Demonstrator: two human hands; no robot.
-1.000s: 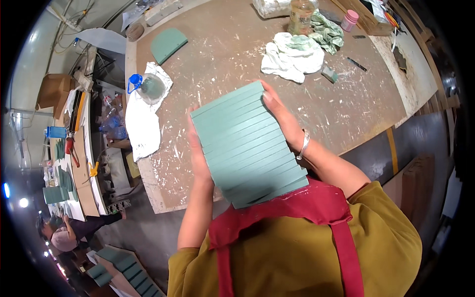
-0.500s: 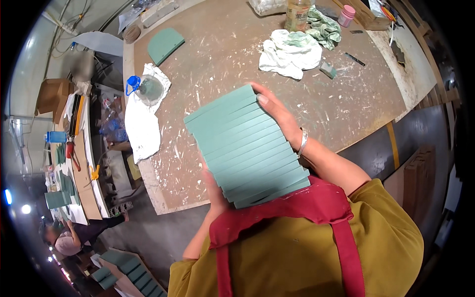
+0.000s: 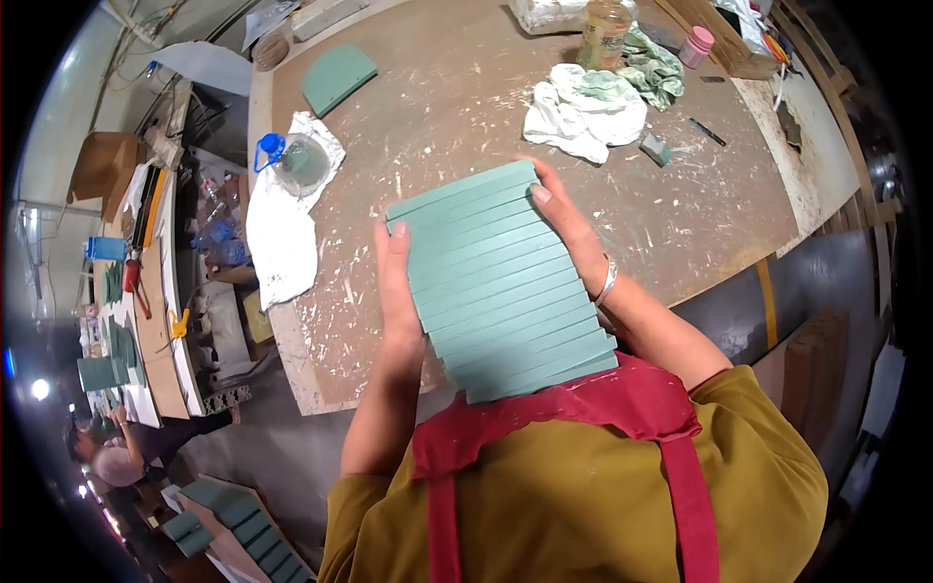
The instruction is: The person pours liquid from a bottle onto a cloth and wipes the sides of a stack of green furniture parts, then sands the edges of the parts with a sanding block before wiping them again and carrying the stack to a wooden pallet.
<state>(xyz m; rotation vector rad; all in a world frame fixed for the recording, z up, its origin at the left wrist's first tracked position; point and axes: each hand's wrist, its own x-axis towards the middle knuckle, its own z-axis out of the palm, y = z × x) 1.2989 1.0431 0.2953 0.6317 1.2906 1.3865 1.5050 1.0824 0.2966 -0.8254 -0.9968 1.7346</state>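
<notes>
A row of several thin green strips or boards point(image 3: 501, 272), pressed side by side into one slanting stack, is held between my two hands close to my red apron. My left hand point(image 3: 397, 277) grips the stack's left side, its thumb near the far left corner. On the opposite side my right hand point(image 3: 571, 228) clasps the far right edge, thumb on top and fingers partly hidden behind it. The strips' ends sit unevenly, stepping along the right side. A silver bracelet circles my right wrist.
On the worn brown table point(image 3: 457, 107) lie a rounded green board point(image 3: 337, 78), a clear jug with blue cap point(image 3: 303, 165) on a white cloth point(image 3: 280, 248), crumpled rags point(image 3: 586, 112), a bottle point(image 3: 604, 37) and a pink jar point(image 3: 697, 46). Another person point(image 3: 121, 457) works at far left.
My left hand has moved up along the stack's left side, and its thumb now shows on the far corner. The stack has shifted slightly right in view.
</notes>
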